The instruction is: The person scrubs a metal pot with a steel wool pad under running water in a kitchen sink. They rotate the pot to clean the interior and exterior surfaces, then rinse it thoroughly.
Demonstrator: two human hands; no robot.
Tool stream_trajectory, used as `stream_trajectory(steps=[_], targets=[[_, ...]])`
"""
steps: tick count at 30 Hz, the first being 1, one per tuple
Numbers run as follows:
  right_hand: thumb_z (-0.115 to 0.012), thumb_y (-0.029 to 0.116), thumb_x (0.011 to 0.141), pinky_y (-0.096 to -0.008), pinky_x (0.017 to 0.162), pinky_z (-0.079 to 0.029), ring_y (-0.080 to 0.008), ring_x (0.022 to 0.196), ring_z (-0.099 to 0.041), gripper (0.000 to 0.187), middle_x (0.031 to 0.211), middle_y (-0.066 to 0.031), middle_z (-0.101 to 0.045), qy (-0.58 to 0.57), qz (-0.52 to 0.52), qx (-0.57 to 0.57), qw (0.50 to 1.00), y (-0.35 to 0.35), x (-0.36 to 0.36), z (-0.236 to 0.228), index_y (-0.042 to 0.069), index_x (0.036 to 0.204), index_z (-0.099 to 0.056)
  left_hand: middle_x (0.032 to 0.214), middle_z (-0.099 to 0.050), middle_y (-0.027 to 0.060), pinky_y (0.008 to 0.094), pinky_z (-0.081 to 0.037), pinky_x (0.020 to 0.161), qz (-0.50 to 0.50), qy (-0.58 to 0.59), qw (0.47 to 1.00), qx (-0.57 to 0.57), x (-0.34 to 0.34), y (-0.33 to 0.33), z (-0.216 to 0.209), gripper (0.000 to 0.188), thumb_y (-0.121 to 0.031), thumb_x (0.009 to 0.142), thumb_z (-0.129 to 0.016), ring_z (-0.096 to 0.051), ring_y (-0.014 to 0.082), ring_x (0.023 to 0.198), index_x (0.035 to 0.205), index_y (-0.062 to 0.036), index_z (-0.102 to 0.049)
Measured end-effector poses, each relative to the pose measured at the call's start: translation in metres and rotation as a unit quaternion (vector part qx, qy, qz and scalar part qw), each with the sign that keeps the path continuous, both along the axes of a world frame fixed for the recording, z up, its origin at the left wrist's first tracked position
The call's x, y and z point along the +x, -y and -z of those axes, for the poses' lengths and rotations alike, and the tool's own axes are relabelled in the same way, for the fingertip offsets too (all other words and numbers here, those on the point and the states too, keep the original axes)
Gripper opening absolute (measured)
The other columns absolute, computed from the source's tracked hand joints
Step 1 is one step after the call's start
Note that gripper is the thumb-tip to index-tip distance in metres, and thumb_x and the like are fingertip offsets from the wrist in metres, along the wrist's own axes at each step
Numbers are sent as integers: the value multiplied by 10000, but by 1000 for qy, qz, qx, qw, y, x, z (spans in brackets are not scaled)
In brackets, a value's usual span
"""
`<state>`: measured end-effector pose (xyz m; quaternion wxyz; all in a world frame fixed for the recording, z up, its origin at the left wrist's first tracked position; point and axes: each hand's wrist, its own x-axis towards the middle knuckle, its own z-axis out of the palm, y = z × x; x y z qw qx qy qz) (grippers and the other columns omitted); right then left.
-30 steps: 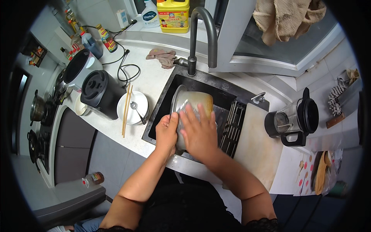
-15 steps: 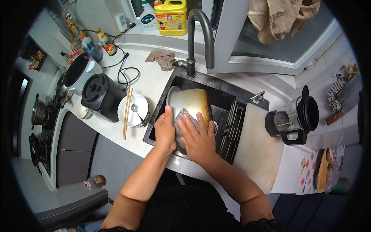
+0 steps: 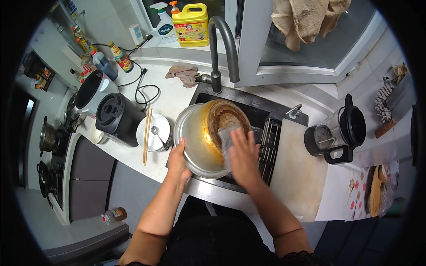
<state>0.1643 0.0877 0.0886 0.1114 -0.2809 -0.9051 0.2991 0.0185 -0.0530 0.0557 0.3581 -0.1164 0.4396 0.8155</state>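
A metal pot point(image 3: 197, 137) is tilted over the black sink point(image 3: 206, 95), its browned, stained base turned up and to the right. My left hand point(image 3: 179, 165) grips the pot's rim at its near left side, thumb over the edge. My right hand point(image 3: 243, 159), a little blurred, presses a grey scrubbing cloth point(image 3: 227, 141) against the pot's base near its lower right edge. The palm side of that hand and part of the cloth are hidden. Above the sink stands a dark grey faucet point(image 3: 216, 57).
A drying rack point(image 3: 267, 148) lies across the sink's right part, beside a cutting board point(image 3: 297, 173) and a blender jug point(image 3: 335, 137). To the left are a white bowl point(image 3: 163, 128) with a spoon, chopsticks point(image 3: 147, 139) and a black appliance point(image 3: 116, 119). A rag point(image 3: 184, 75) lies behind.
The pot has turned so its stained base and round rim now show. My right hand and the cloth have moved from its side rightward onto the base. My left hand has shifted left and down.
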Motion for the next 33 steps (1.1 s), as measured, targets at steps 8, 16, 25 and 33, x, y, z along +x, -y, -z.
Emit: stream_trajectory(steps=[8, 16, 25, 33], targets=[[-396, 355, 962, -683, 1052, -45, -396, 1409, -117, 508, 1533, -74, -224, -33, -63, 87, 994, -9, -13, -39, 166, 1432, -352, 1151, -598, 158, 420, -474, 927, 65, 25, 996, 58, 10, 1, 7, 441, -367, 929, -554, -583, 269, 1054, 1172, 0, -547], [-448, 386, 942, -694, 1044, -56, -411, 1406, -105, 541, 1531, -60, -232, -37, -95, 111, 989, -17, -15, -39, 206, 1439, -336, 1143, -603, 164, 423, -485, 916, 87, 19, 994, 60, 8, 4, 13, 447, -376, 926, -553, -602, 283, 1030, 1166, 1, -554], [-690, 469, 769, -643, 1061, -112, -299, 1309, -371, 607, 1380, -75, -454, -62, -154, -67, 984, -76, -27, -51, 199, 1289, -534, 1112, -615, 189, 416, -511, 887, 169, 55, 983, 54, 0, 12, 13, 508, -385, 892, -598, -622, 294, 1006, 1173, 35, -550], [-785, 446, 653, -647, 1075, -96, -309, 1357, -309, 615, 1333, -39, -533, -20, -276, -102, 955, -113, -30, -59, 229, 1205, -627, 1054, -633, 198, 397, -527, 857, 213, 26, 977, 20, -5, 8, 7, 514, -374, 856, -655, -640, 266, 962, 1123, 55, -562]])
